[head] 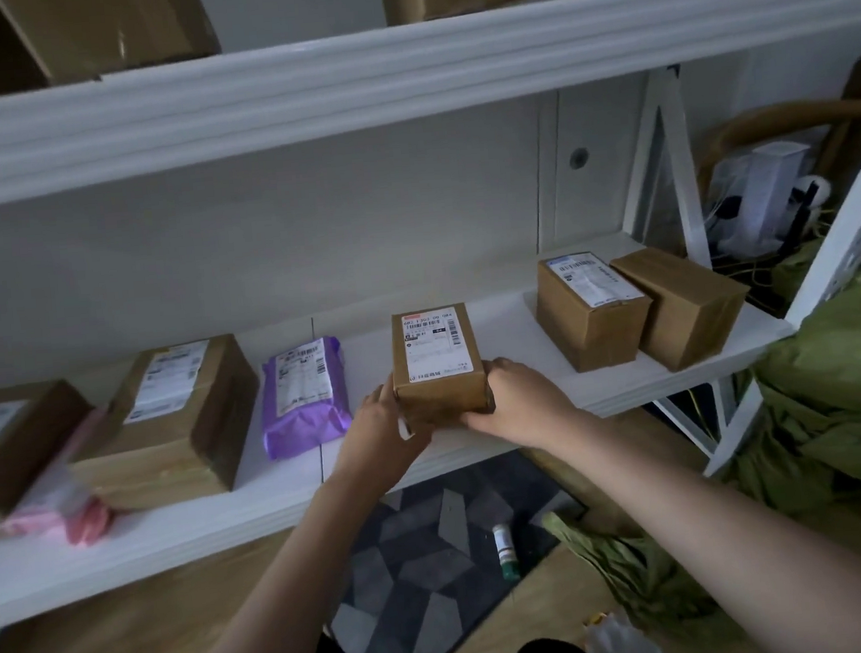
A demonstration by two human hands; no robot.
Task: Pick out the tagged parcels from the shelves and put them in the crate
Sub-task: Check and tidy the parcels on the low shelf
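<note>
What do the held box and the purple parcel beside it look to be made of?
Held box: apparently brown cardboard, matte, with crisp edges and a white printed label. Purple parcel: seemingly thin plastic mailer film, slightly glossy, wrinkled and sagging, also labelled.

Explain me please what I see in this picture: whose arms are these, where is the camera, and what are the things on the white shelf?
There is no machine here. The one picture comes from a camera worn on a person's head, looking forward and down, so the two bare arms are that person's own.

The left hand and the right hand grip a small cardboard box from both sides, at the front edge of the white shelf. The box has a printed label on top.

Also on the shelf: a purple mailer bag, a larger labelled box, a pink bag at far left, and two brown boxes side by side on the right. No crate is visible.
</note>
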